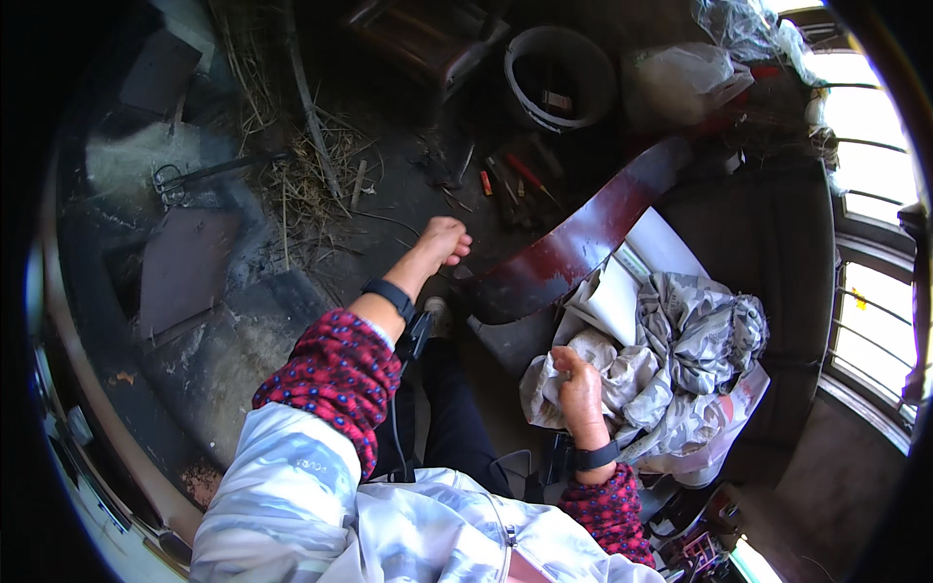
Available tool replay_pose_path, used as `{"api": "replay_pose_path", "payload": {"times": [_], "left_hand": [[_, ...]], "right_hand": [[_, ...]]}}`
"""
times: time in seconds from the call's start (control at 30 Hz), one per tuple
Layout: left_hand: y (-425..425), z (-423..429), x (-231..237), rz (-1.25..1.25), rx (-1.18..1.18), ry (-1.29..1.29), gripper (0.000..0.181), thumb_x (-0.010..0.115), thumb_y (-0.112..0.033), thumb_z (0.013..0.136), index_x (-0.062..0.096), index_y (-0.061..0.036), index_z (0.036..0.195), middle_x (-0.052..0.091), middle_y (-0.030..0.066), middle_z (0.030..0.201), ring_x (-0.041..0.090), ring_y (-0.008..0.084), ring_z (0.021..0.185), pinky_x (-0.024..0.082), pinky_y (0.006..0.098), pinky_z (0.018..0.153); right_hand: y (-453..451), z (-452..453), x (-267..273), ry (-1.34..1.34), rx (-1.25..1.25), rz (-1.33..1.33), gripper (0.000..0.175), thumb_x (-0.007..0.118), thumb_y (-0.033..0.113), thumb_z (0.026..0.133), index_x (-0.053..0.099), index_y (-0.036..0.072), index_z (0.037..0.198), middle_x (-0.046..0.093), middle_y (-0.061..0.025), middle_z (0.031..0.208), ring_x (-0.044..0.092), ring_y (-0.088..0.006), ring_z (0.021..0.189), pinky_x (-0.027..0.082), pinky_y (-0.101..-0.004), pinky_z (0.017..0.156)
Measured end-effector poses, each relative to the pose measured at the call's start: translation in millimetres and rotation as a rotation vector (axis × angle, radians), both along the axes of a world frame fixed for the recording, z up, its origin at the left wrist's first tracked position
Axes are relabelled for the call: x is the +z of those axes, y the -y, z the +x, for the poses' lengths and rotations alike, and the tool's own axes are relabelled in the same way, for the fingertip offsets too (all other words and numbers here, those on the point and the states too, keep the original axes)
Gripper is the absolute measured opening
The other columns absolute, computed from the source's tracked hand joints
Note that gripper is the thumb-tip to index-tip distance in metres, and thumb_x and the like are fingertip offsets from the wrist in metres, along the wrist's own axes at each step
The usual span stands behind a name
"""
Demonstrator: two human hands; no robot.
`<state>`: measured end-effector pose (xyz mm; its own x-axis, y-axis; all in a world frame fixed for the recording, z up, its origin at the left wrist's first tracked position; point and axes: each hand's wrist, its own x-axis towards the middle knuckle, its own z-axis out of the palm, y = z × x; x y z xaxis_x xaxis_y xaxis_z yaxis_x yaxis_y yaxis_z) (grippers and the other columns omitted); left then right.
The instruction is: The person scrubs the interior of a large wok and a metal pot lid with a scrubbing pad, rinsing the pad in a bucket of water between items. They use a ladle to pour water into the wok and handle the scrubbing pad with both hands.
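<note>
My left hand (443,242) is stretched out over the dark floor with its fingers curled in, and nothing shows in it. To its right lies a long curved dark-red board (583,233), worn at its lower edge; a small gap separates the two. My right hand (581,390) is in front of a pale crumpled cloth (605,357), fingers bent. Whether it touches the cloth is unclear. Beside that cloth sits a bunched grey camouflage garment (678,328), with folded white sheets (609,299) behind it.
Dry straw and sticks (306,175) litter the floor at left, near a soot-stained stove top (248,350) bearing a dark plate (186,266). Ahead are a bucket (560,80), a red-handled screwdriver (528,171) and a red lighter (486,183). A dark sofa (773,240) stands below barred windows.
</note>
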<state>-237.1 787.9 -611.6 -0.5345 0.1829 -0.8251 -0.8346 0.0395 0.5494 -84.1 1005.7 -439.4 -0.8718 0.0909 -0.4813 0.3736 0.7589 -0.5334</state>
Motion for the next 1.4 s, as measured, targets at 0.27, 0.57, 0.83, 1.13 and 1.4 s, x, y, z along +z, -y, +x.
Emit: {"api": "replay_pose_path", "payload": {"times": [0.27,0.57,0.83,1.13,1.4], "left_hand": [[88.8,85.3,39.0,-0.056,0.303,0.052,0.018,0.044,-0.021,0.085,0.051,-0.0078,0.094,0.058,0.0041,0.078,0.055,0.0109,0.06,0.046,0.0243,0.049],[145.4,222.6,64.0,-0.2,0.162,-0.112,0.017,0.045,-0.019,0.08,0.053,-0.0049,0.074,0.056,0.0061,0.062,0.051,0.0124,0.045,0.035,0.0268,0.032],[98.3,373.3,95.5,0.026,0.098,-0.108,0.021,0.049,-0.023,0.078,0.057,-0.0077,0.091,0.062,0.0064,0.08,0.06,0.0165,0.068,0.046,0.0326,0.05],[152.3,668.5,26.2,-0.385,0.458,-0.09,0.025,0.048,-0.023,0.073,0.057,-0.0006,0.066,0.055,0.0132,0.053,0.054,0.0245,0.047,0.042,0.037,0.044],[203.4,985.9,71.6,-0.458,1.403,0.098,0.009,0.051,-0.018,0.075,0.051,-0.0108,0.08,0.053,0.0015,0.063,0.052,0.0142,0.05,0.038,0.0278,0.039]], "right_hand": [[41.9,-15.2,24.5,0.014,0.258,-0.032,0.044,0.042,-0.009,0.059,0.057,0.006,0.097,0.06,-0.0189,0.084,0.057,-0.0336,0.082,0.046,-0.0378,0.071],[128.6,-55.1,50.3,-0.146,0.781,-0.138,0.041,0.04,-0.011,0.058,0.057,0.004,0.093,0.061,-0.016,0.084,0.06,-0.0295,0.076,0.048,-0.0347,0.068],[173.4,13.5,62.7,-0.12,1.176,-0.057,0.037,0.04,-0.008,0.059,0.06,0.005,0.086,0.061,-0.0153,0.075,0.059,-0.0298,0.071,0.047,-0.0357,0.064],[249.0,191.9,111.5,-0.188,1.439,-0.196,0.039,0.036,-0.01,0.055,0.06,0.0,0.084,0.062,-0.0162,0.081,0.061,-0.028,0.076,0.048,-0.0325,0.07],[352.4,336.6,148.6,-0.232,1.877,-0.297,0.037,0.038,-0.01,0.056,0.061,0.002,0.082,0.061,-0.0156,0.081,0.06,-0.0292,0.079,0.047,-0.033,0.07]]}}
